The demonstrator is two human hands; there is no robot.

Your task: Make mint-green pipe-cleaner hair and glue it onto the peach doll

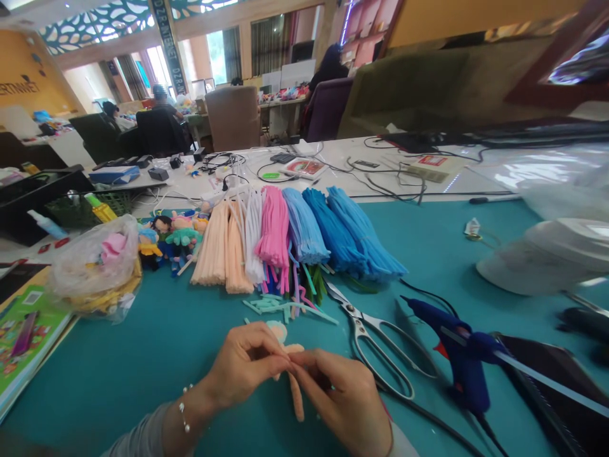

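My left hand (250, 360) and my right hand (340, 388) meet fingertip to fingertip over the mat. Both pinch a small peach pipe-cleaner figure (295, 397); its fuzzy limbs poke out below and above the fingers, and the middle is hidden. A round pale mint and cream piece (276, 331) shows just beyond my left fingers; whether it joins the figure I cannot tell. Past it lie short mint pipe-cleaner pieces (266, 304). Metal scissors (366, 324) rest to the right of my right hand, and a blue glue gun (459, 346) lies farther right.
Bundles of peach pipe cleaners (214, 244), pink ones (273, 228) and blue ones (366, 235) line the back of the green mat (171, 355). Small dolls (176, 235) and a plastic bag (95, 266) sit left. A white lamp head (537, 257) stands right. Other people sit far behind.
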